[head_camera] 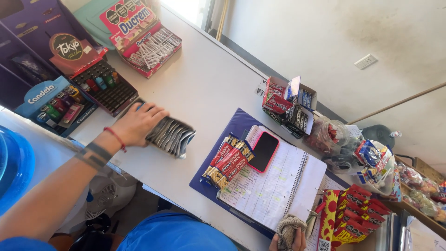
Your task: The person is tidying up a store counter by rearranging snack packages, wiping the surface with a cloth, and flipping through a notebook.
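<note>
My left hand (137, 123) reaches across the white counter (204, 79) and grips a fanned stack of silver foil packets (171, 135) resting on the counter top. A red cord circles that wrist. My right hand (288, 236) shows only at the bottom edge, closed on a bundled grey knitted cloth (287, 227). Between the two hands lies an open spiral notebook (274, 183) on a blue folder, with a red-cased phone (263, 151) and a pile of wrapped candy bars (228, 161) on it.
Display boxes of lighters (103, 84) and small goods stand at the far left. A red box of sachets (147, 46) sits behind. Small open cartons (290, 104), bagged sweets (371, 160) and red-yellow packets (350, 221) crowd the right side by the wall.
</note>
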